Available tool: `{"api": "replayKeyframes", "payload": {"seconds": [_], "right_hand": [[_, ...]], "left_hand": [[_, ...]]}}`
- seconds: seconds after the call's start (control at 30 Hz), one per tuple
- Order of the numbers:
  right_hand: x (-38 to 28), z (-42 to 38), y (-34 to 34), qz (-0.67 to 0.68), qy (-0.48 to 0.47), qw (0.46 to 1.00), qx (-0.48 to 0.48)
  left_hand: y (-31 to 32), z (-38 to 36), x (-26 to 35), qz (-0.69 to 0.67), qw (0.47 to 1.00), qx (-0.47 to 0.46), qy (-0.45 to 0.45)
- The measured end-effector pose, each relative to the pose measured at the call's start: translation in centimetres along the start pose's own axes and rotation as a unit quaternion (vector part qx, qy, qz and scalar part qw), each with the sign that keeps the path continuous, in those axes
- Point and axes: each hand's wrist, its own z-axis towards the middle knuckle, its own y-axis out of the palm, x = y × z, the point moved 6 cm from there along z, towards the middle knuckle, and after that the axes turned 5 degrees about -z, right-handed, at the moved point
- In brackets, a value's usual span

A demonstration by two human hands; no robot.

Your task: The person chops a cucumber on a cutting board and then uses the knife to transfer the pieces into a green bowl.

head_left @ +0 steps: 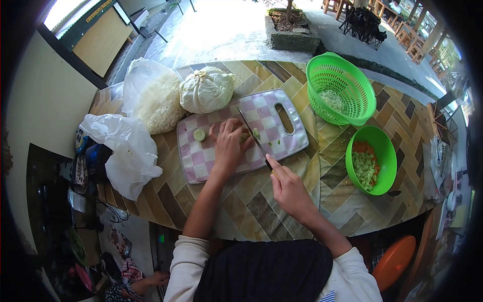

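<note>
A knife is gripped by its handle in my right hand. Its blade points away from me, slanting left over the pink-and-white checked cutting board. To the left of the blade, my left hand presses its bent fingers on a pale green vegetable piece, mostly hidden beneath them. A round, pale green cut vegetable piece lies on the board left of that hand. Small green scraps are right beside the blade.
A whole cabbage and a clear bag of shredded white food stand behind the board. A white plastic bag lies left. On the right are a green colander with pale shreds and a green bowl of chopped pale green and orange vegetables.
</note>
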Motion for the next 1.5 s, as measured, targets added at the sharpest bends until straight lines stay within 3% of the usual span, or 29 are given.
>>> {"api": "replayKeyframes", "payload": {"seconds": [1.5], "right_hand": [[0.5,0.6,1.3,-0.077,0.014,0.997,-0.013]], "left_hand": [[0.2,-0.2,-0.1,-0.002,1.000,0.018,0.008]]}}
